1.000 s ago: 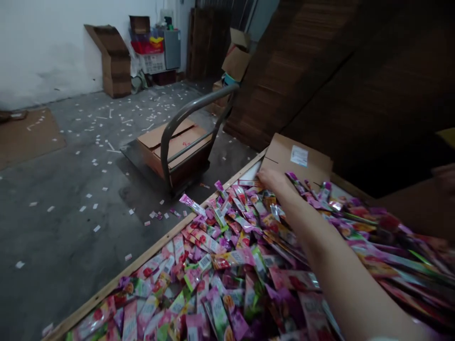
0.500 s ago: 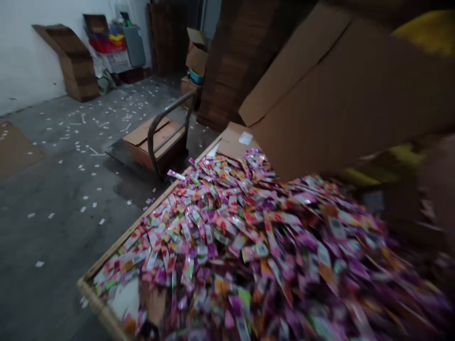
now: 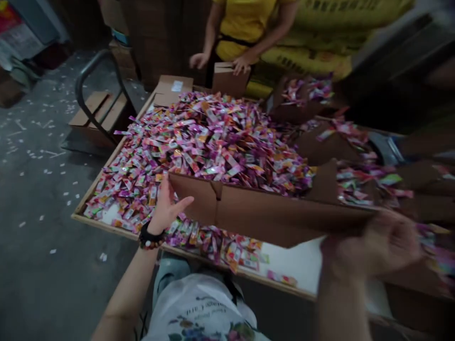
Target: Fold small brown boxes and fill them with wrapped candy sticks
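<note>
A brown cardboard box [image 3: 263,213], partly folded flat, spans the space between my hands above the near side of a large wood-edged table [image 3: 117,229]. My left hand [image 3: 168,208], with a dark bracelet at the wrist, holds the box's left end, thumb in front and fingers at the edge. At the right end, my right hand [image 3: 386,241] is curled round the cardboard, blurred by motion. Beyond the box rises a big heap of small, colourful wrapped sachets [image 3: 213,137]. More sachets [image 3: 216,246] lie along the near edge, below the box.
Across the table stands a person in a yellow shirt [image 3: 245,23], hands at another carton [image 3: 231,80]. Open cartons [image 3: 323,142] with sachets line the right side. At left, a hand trolley [image 3: 80,87] carries a box; paper scraps litter the floor. Yellow sacks [image 3: 316,61] are stacked behind.
My view has swung right and down. The cardboard, earlier large and tilted at upper right, is now low in front of me between both hands, which have come into view.
</note>
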The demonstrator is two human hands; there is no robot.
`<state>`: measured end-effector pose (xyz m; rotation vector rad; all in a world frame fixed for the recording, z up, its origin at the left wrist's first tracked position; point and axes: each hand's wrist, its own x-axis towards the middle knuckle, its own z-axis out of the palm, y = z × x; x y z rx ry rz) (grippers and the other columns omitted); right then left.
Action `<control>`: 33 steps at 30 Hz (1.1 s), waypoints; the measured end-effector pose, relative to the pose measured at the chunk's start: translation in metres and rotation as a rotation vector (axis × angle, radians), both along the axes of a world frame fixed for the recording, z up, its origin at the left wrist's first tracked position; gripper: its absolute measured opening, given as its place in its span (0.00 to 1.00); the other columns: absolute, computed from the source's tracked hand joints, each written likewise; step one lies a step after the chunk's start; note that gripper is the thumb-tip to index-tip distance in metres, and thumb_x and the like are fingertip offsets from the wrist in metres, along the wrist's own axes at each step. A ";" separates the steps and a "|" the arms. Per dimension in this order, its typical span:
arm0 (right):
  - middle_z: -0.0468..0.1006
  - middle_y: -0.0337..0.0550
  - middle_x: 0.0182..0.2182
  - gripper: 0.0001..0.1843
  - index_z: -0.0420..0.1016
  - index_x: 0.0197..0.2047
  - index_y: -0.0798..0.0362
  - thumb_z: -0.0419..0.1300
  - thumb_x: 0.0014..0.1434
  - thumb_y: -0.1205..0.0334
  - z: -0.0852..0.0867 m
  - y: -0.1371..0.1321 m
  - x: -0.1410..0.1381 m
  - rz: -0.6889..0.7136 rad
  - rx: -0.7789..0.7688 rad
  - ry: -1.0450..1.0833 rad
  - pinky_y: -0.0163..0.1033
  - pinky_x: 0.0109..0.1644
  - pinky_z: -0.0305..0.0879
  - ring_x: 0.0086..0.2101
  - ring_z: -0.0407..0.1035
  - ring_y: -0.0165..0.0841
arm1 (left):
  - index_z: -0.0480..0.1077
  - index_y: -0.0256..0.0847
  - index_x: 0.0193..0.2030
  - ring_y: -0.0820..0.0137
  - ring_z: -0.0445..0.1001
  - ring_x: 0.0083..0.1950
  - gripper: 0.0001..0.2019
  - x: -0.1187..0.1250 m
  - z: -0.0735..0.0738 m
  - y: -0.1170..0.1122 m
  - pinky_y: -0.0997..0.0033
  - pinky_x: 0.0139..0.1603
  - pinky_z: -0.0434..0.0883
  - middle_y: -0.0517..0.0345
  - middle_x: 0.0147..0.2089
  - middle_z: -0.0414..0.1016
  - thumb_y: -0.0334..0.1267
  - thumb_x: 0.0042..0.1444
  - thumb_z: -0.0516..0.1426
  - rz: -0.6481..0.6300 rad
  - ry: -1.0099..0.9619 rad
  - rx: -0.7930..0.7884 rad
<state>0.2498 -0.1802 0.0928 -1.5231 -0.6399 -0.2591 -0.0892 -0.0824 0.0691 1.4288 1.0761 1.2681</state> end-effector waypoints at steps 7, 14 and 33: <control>0.60 0.35 0.31 0.21 0.56 0.34 0.48 0.62 0.50 0.45 -0.058 -0.092 0.025 0.146 0.012 0.270 0.48 0.49 0.64 0.34 0.62 0.34 | 0.74 0.40 0.27 0.57 0.74 0.54 0.13 0.077 -0.025 -0.121 0.58 0.58 0.67 0.50 0.43 0.81 0.48 0.49 0.64 -0.054 -0.008 -0.195; 0.58 0.43 0.41 0.29 0.58 0.55 0.47 0.59 0.51 0.49 -0.075 -0.160 -0.008 0.317 0.018 0.197 0.50 0.53 0.57 0.42 0.58 0.40 | 0.80 0.38 0.36 0.61 0.77 0.46 0.16 0.060 -0.018 -0.165 0.62 0.54 0.68 0.52 0.38 0.83 0.49 0.49 0.63 0.296 0.049 -0.294; 0.59 0.53 0.58 0.39 0.46 0.67 0.51 0.52 0.59 0.43 -0.160 -0.190 -0.043 0.920 -0.367 0.327 0.55 0.65 0.49 0.60 0.55 0.46 | 0.79 0.37 0.44 0.53 0.73 0.56 0.24 0.040 -0.029 -0.196 0.52 0.62 0.65 0.45 0.47 0.81 0.54 0.48 0.62 0.254 0.460 -0.355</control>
